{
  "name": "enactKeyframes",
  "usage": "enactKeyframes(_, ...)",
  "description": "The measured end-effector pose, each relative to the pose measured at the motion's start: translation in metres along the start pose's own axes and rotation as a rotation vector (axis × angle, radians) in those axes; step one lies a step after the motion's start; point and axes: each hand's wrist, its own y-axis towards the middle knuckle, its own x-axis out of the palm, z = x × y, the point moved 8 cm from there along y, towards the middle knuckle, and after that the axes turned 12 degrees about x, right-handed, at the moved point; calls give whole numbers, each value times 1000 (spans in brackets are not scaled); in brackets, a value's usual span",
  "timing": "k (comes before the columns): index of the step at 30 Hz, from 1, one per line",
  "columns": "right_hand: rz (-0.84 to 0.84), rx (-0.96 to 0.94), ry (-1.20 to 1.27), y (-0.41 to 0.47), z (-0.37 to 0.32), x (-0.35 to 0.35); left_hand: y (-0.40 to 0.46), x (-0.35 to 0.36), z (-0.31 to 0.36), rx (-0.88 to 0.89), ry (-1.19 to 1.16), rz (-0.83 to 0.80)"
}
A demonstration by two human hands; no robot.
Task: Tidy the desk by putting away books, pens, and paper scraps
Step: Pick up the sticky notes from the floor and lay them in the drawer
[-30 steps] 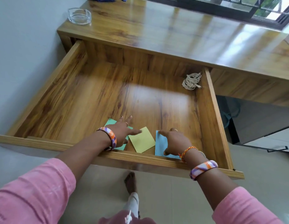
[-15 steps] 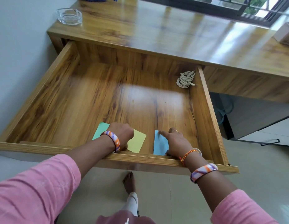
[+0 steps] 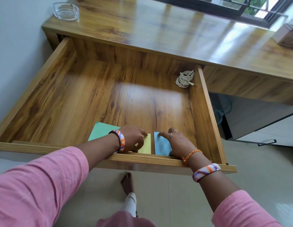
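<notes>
The big wooden drawer (image 3: 63, 89) is pulled out from under the desk (image 3: 158, 30). Three paper squares lie on the drawer floor, close to its front edge. The green paper (image 3: 99, 132) is on the left, the yellow paper (image 3: 145, 145) is in the middle, and the blue paper (image 3: 162, 145) is on the right. A thin strip of wood shows between the yellow and the blue one.

The left hand (image 3: 133, 141) rests on the yellow paper with its fingers curled down onto it, and the wrist lies over a corner of the green paper. I cannot tell if the fingers pinch the paper or only press it. The right hand (image 3: 176, 143) lies flat on the blue paper with its fingers spread apart, pressing down and holding nothing.

A coil of white cord (image 3: 185, 78) sits in the back right corner of the drawer. A glass ashtray (image 3: 65, 11) stands at the back left corner of the desk.
</notes>
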Motion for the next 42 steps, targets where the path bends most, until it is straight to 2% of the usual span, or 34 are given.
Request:
enactKeyframes(5, 6, 8, 23, 0, 0, 1, 7, 11, 2, 68, -15, -51)
enactKeyframes(22, -1, 6, 51, -1, 0, 3, 4, 11, 6, 89, 69, -127)
enactKeyframes(25, 6, 6, 54, -2, 1, 3, 0, -5, 5, 38, 192, 20)
enactKeyframes(28, 12, 6, 60, -1, 1, 3, -30, -32, -27, -288, 81, 352)
enactKeyframes(29, 16, 5, 61, -1, 1, 2, -46, -33, -41, -396, 10, 392)
enactKeyframes(31, 25, -1, 52, -1, 1, 1, -72, -17, -65, -531, -111, 276)
enactKeyframes(33, 27, -2, 46, -1, 2, 1, -87, 6, -76, -562, -176, 80)
enactKeyframes(34, 27, 0, 47, -1, 2, 1, -91, 14, -79, -572, -196, 33)
enactKeyframes(36, 31, 4, 51, 0, 1, 1, -90, 20, -82, -581, -218, 21)
enactKeyframes(42, 35, 16, 28, 1, -2, 2, -63, 14, -66, -452, -163, 8)
